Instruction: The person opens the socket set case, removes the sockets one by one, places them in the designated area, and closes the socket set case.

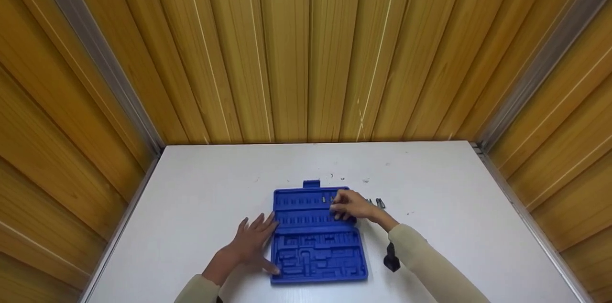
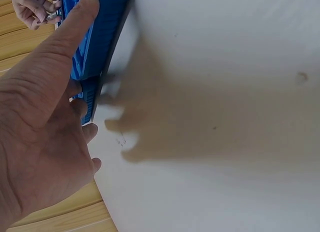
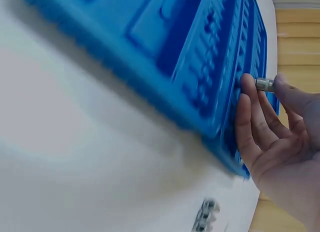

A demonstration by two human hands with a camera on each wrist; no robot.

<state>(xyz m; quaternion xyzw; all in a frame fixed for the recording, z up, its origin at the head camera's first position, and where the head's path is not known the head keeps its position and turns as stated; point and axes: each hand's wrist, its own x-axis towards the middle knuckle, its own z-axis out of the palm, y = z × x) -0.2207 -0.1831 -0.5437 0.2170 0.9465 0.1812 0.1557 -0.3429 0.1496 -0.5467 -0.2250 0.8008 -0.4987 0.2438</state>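
Note:
A blue plastic tool case (image 1: 315,230) lies unfolded flat, its moulded slots facing up. My right hand (image 1: 353,205) is over the right end of the top slot rows. Between thumb and forefinger it pinches a small silver socket (image 3: 264,84) with a knurled band, clearest in the right wrist view. Just left of those fingers, a small metal piece (image 1: 323,199) sits in the top row. My left hand (image 1: 248,241) rests against the case's left side with fingers spread. Its thumb (image 2: 82,14) lies on the case edge in the left wrist view.
Right of the case, several small metal pieces (image 1: 380,203) lie grouped on the white table (image 1: 205,183). Tiny dark marks dot the surface behind the case. Wood-patterned panels (image 1: 287,54) stand at the back and both sides. A black strap piece (image 1: 391,261) hangs below the right sleeve.

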